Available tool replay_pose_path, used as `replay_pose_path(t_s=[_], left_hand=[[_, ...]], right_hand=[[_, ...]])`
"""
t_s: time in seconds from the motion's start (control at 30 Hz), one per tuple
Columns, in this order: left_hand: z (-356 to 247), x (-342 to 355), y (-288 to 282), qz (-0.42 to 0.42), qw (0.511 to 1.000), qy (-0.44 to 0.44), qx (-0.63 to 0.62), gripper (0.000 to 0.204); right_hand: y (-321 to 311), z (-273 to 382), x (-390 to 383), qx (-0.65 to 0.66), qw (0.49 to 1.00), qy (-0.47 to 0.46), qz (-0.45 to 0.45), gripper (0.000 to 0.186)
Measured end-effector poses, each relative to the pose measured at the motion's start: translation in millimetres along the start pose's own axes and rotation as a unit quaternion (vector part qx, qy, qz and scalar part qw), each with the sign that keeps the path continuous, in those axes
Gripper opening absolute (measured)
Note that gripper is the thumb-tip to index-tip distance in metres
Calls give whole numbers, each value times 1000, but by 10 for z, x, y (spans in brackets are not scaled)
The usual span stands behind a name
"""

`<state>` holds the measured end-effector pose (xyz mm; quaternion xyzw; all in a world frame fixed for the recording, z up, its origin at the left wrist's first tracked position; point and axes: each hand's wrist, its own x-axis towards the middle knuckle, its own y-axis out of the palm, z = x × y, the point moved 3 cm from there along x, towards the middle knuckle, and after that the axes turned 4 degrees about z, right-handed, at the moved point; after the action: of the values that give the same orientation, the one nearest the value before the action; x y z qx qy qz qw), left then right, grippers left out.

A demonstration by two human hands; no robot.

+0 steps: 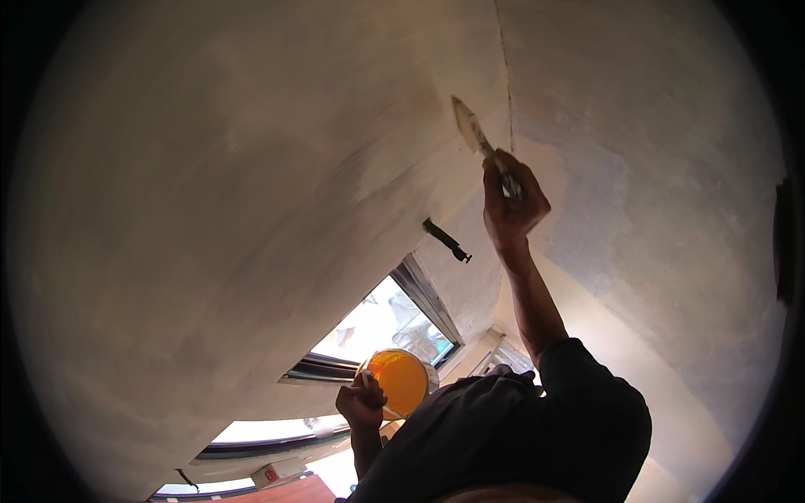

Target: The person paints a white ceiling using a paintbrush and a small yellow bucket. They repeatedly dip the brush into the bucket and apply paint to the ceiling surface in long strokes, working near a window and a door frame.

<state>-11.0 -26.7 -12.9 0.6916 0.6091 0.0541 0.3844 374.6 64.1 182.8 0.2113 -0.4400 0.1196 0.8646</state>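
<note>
My right hand is raised high, gripping a flat paintbrush with pale, stained bristles close to the plastered wall. The brush tip points up and to the left, toward a crack line in the plaster; whether it touches is unclear. Lower down, my left hand holds a round bucket at its handle or rim. Orange-yellow paint shows inside the bucket. My dark-clothed body hides part of the bucket's surroundings.
A dark fitting sticks out from the wall above a framed window. Another window, a small box and an orange-red surface lie at lower left. A dark shape sits at the far right rim.
</note>
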Motion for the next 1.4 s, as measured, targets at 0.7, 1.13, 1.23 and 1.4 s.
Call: replay_pose_path(t_s=[0.7,1.13,1.23,1.4], left_hand=[[-63,14,-82,-53,998,-4,-19,29],[-42,97,-254,23,1000,-8,17,33],[-31,203,-422,7,987,36,157,44],[-55,197,-178,-37,995,27,87,40]], right_hand=[[87,1125,-489,81,973,-148,160,26],[260,1403,-1000,167,961,-78,208,26],[107,1640,-1110,246,945,-96,191,32],[-189,1438,-699,185,929,-68,314,34]])
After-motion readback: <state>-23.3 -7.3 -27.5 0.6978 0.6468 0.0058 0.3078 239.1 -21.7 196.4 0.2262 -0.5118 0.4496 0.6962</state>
